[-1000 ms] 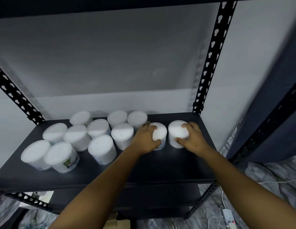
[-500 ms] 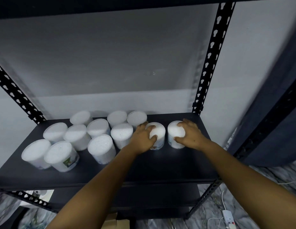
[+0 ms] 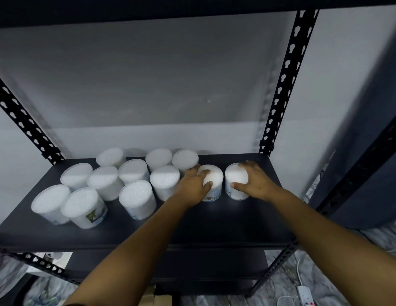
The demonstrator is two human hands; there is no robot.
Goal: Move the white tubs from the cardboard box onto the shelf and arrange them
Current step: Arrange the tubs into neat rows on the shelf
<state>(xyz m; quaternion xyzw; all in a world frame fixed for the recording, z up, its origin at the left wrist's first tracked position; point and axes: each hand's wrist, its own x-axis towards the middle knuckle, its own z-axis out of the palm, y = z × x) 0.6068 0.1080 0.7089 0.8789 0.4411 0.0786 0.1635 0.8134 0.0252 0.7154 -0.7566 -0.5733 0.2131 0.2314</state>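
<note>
Several white tubs stand on the black shelf (image 3: 214,226), most in a loose cluster on the left half (image 3: 135,195). My left hand (image 3: 193,187) grips a white tub (image 3: 213,177) from its left side, thumb across the front. Beside it, my right hand (image 3: 256,184) wraps another white tub (image 3: 235,176) from the right. Both tubs rest upright on the shelf, close together at the right end of the group. Only a sliver of the cardboard box (image 3: 158,299) shows at the bottom edge.
Black perforated uprights stand at the back right (image 3: 281,85) and back left (image 3: 22,122). An upper shelf (image 3: 148,7) hangs overhead. A lower shelf (image 3: 192,268) sits beneath. A white power strip (image 3: 305,294) and cables lie on the marble floor at the right.
Both hands have slid the two tubs slightly toward the back of the shelf, nearer the back row. The grips are unchanged.
</note>
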